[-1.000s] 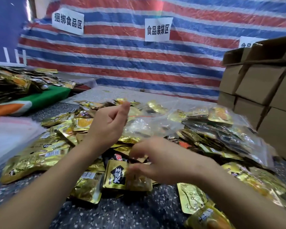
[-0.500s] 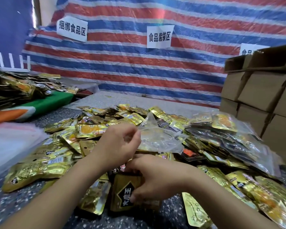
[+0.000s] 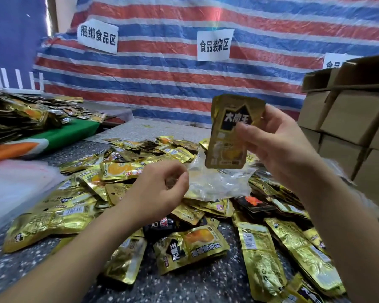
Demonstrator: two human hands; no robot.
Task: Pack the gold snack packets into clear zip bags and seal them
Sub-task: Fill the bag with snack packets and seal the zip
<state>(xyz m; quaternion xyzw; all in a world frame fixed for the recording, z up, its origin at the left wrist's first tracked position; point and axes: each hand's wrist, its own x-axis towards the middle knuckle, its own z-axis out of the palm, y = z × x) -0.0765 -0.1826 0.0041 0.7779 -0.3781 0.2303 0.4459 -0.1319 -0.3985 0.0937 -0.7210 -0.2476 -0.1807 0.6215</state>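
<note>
Speckled table (image 3: 184, 287) under gold packets (image 3: 190, 248)

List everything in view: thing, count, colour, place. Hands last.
held snack packets: a thin stack, exact count unclear, gold with black label, raised upright above the pile
loose snack packets: many, gold, heaped on the table
clear zip bag: one, transparent, on the pile under the held stack
second packet heap: many, gold, far left
cloth: one, green and orange, under that heap
table: one, grey speckled
tarp: one, red, blue and white stripes, back wall
paper signs: three, white, on the tarp
cardboard boxes: several, brown, stacked right
left hand: pinches the bag's edge
right hand: grips the held stack
</note>
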